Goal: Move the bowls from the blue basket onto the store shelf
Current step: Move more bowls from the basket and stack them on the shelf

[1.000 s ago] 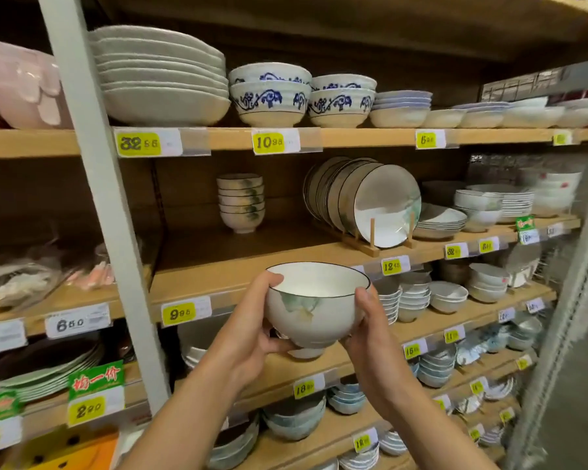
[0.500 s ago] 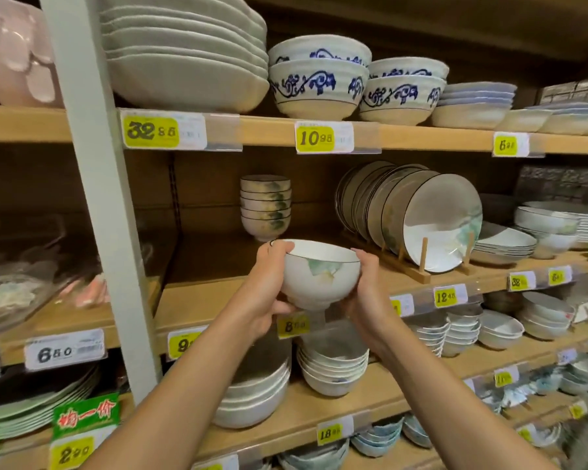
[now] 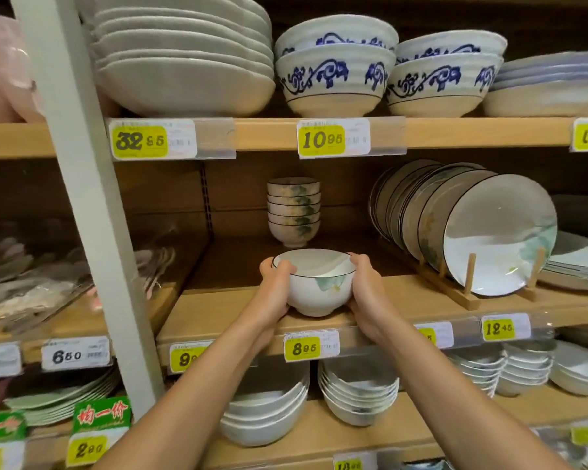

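A white bowl (image 3: 319, 286) with a dark rim and a green leaf print sits at the front of the wooden middle shelf (image 3: 218, 310), its foot on or just above the board. My left hand (image 3: 274, 290) grips its left side with the thumb over the rim. My right hand (image 3: 367, 293) holds its right side, fingers curled round the wall. Behind it stands a stack of several matching small bowls (image 3: 293, 210). The blue basket is out of view.
Upright plates (image 3: 482, 228) lean in a wooden rack right of the bowl. A grey shelf post (image 3: 92, 205) rises at left. Blue-patterned bowls (image 3: 335, 69) and large dishes (image 3: 184, 56) fill the shelf above; stacked bowls (image 3: 358, 391) sit on the shelf below.
Both hands have carried the bowl up and forward from in front of the lower shelves onto the front of the middle shelf. The camera has moved closer to the shelves.
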A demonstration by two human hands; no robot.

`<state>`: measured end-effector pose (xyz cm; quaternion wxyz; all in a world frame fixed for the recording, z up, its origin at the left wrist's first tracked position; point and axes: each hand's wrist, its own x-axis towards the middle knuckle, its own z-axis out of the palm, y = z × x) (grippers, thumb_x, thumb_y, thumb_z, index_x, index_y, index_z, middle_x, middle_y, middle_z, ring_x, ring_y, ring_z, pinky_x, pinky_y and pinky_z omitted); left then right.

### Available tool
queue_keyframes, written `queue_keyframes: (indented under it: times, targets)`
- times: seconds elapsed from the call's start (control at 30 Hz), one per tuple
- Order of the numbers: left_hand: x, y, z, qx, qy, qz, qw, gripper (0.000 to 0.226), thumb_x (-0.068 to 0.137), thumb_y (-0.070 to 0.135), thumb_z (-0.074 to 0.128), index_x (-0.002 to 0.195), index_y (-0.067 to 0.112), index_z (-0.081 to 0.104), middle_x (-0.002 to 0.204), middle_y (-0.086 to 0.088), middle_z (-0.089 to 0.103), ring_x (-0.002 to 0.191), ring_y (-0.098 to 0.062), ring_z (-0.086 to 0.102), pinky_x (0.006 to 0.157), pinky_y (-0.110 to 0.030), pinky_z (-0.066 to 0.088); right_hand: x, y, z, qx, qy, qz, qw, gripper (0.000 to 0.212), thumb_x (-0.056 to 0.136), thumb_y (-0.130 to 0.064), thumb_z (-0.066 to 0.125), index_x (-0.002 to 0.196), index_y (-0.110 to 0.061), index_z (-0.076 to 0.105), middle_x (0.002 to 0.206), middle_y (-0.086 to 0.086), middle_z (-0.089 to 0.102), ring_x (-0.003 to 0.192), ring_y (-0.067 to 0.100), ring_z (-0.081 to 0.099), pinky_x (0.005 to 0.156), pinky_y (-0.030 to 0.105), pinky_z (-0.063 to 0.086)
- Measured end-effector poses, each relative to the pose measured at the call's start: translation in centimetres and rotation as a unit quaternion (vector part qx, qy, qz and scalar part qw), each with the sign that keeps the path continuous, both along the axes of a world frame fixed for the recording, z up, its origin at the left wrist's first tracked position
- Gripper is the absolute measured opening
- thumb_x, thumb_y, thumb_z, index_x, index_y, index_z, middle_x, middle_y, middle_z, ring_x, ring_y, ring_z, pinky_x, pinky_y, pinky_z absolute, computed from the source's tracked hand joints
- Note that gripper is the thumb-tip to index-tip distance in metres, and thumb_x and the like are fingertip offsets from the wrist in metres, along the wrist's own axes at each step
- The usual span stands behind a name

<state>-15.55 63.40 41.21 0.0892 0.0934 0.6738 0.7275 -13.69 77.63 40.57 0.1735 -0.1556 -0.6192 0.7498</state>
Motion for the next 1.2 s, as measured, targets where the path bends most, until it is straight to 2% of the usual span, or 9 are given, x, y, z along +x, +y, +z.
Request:
queue_keyframes:
  times: [0.17, 0.3, 0.4, 0.53, 0.73, 0.83, 0.97, 1.07, 1.2]
  targets:
    - [-0.5, 0.5, -0.5, -0.015, 0.010, 0.035, 0.999, 0.039, 0.094, 0.030, 0.039, 0.133, 0.025, 0.037, 0.122, -0.004, 0.058, 0.106, -0.016, 0.059, 0.082, -0.031, 0.053, -0.8, 0.9, -0.6, 0.047, 0.009, 0.051, 0.998, 0.049, 0.088, -0.038, 0.037, 0.133, -0.021, 0.046, 0.120, 0.010, 0.063, 0.111, 0.026, 0.059, 0.103, 0.047, 0.045]
    - [0.5, 0.8, -1.1, 0.032, 0.009, 0.131, 0.991, 0.085, 0.077, 0.051, 0.054, 0.150, 0.040, 0.012, 0.149, 0.002, 0.038, 0.126, -0.019, 0.046, 0.106, -0.038, 0.039, -1.6, 2.1, 0.5, 0.065, -0.009, 0.086, 0.994, 0.035, 0.088, -0.039, 0.046, 0.118, -0.022, 0.054, 0.116, 0.007, 0.064, 0.106, 0.022, 0.061, 0.098, 0.042, 0.049]
    - [2.6, 2.6, -1.3, 0.052, 0.021, 0.160, 0.986, 0.100, 0.066, 0.053, 0.060, 0.150, 0.044, 0.007, 0.145, 0.009, 0.033, 0.125, -0.014, 0.042, 0.099, -0.029, 0.036, -2.7, 2.8, 2.0, -0.026, -0.037, 0.114, 0.992, 0.020, 0.095, -0.030, 0.049, 0.103, -0.017, 0.063, 0.102, 0.013, 0.072, 0.100, 0.027, 0.066, 0.096, 0.043, 0.051]
    - [3.0, 4.9, -1.3, 0.058, 0.038, 0.203, 0.977, 0.080, 0.087, 0.032, 0.058, 0.150, 0.041, 0.010, 0.140, -0.001, 0.044, 0.119, -0.019, 0.049, 0.093, -0.030, 0.043, -3.4, 3.0, 1.7, -0.059, -0.028, 0.145, 0.987, 0.016, 0.095, -0.011, 0.048, 0.090, -0.012, 0.063, 0.086, 0.012, 0.071, 0.087, 0.027, 0.068, 0.090, 0.043, 0.053]
    - [0.1, 3.1, -0.1, 0.035, -0.012, 0.164, 0.986, 0.053, 0.083, 0.017, 0.041, 0.136, 0.016, 0.046, 0.121, -0.010, 0.061, 0.111, -0.029, 0.058, 0.097, -0.048, 0.049, -3.0, 3.5, 0.1, 0.021, -0.037, 0.108, 0.993, 0.042, 0.090, -0.026, 0.056, 0.130, -0.014, 0.048, 0.112, 0.010, 0.065, 0.103, 0.025, 0.063, 0.097, 0.046, 0.051]
    - [-0.3, 2.6, 0.1, 0.044, -0.025, 0.185, 0.981, 0.043, 0.084, 0.024, 0.046, 0.124, 0.011, 0.054, 0.123, -0.017, 0.062, 0.112, -0.034, 0.058, 0.101, -0.054, 0.046, -3.7, 4.4, 1.1, -0.008, -0.035, 0.122, 0.992, 0.020, 0.090, -0.018, 0.056, 0.109, -0.014, 0.060, 0.102, 0.010, 0.068, 0.097, 0.023, 0.064, 0.092, 0.040, 0.053]
    - [1.4, 3.2, -1.4, 0.085, -0.002, 0.218, 0.972, 0.085, 0.068, 0.048, 0.059, 0.145, 0.038, 0.026, 0.140, -0.002, 0.047, 0.120, -0.021, 0.052, 0.102, -0.044, 0.044, -4.4, 4.6, 2.1, -0.078, -0.044, 0.188, 0.978, 0.026, 0.093, -0.004, 0.046, 0.076, -0.014, 0.062, 0.083, 0.010, 0.073, 0.091, 0.028, 0.066, 0.091, 0.043, 0.054]
    - [1.9, 4.6, -2.1, 0.095, 0.021, 0.187, 0.977, 0.074, 0.069, 0.037, 0.057, 0.139, 0.031, 0.036, 0.120, 0.000, 0.062, 0.105, -0.017, 0.061, 0.079, -0.032, 0.050, -4.0, 4.4, 1.5, -0.109, -0.030, 0.203, 0.973, 0.020, 0.093, -0.002, 0.045, 0.083, -0.010, 0.061, 0.094, 0.017, 0.071, 0.099, 0.034, 0.066, 0.098, 0.050, 0.050]
    - [-0.8, 3.5, -0.5, 0.106, -0.052, 0.161, 0.980, 0.038, 0.084, 0.015, 0.045, 0.119, 0.012, 0.058, 0.104, -0.011, 0.071, 0.096, -0.026, 0.066, 0.079, -0.038, 0.054, -2.8, 4.5, 0.7, -0.043, -0.035, 0.135, 0.989, 0.033, 0.090, -0.014, 0.054, 0.123, -0.008, 0.056, 0.106, 0.013, 0.067, 0.099, 0.025, 0.065, 0.090, 0.041, 0.055]
